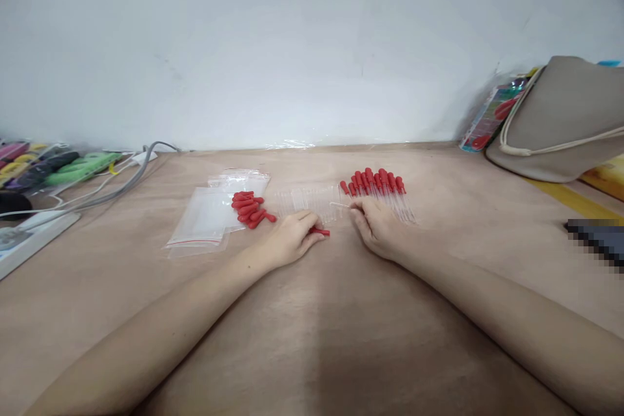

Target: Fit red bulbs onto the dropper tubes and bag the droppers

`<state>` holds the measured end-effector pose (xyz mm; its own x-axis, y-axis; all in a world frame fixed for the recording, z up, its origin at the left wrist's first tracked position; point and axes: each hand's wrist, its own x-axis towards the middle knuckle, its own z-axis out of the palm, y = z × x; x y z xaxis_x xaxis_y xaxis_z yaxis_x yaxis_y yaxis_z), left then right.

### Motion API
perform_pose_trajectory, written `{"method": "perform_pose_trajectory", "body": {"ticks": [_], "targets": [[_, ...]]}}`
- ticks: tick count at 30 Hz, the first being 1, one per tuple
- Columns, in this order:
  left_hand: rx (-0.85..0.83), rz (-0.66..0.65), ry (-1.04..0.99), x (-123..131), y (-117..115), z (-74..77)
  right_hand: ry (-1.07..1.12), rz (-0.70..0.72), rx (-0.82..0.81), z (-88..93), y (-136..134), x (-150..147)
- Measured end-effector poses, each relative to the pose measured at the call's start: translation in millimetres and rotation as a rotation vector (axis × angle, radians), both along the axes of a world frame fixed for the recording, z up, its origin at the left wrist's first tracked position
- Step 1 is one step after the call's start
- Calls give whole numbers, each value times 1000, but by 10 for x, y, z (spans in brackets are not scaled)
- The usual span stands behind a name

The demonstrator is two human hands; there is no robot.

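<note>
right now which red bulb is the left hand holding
The lone red bulb pinched by the left hand; the other bulbs lie heaped beside the clear bags or sit on droppers.

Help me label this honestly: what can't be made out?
Head view throughout.
The left hand covers most of a red bulb: gripped or only touched, unclear.
The right hand hides one end of a clear tube: same doubt.
The heap of tubes is too faint to count.
The dark thing at the right edge is pixelated and cut off.
The tan bag hides most of a colourful packet.
</note>
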<state>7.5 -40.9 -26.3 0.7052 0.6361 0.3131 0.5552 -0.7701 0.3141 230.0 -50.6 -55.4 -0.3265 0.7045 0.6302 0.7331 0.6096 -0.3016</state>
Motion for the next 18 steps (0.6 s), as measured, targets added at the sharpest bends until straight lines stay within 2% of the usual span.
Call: {"method": "perform_pose_trajectory", "body": {"ticks": [4,8,18], "targets": [[103,106,-131,-8,36,-34,-22,20,30,27,-14,-23],[180,42,-201,-17,57,-25,-59,46,73,17,-23,-46],[145,32,-224,8,23,0,-59,64,70,45,-77,-88]]}}
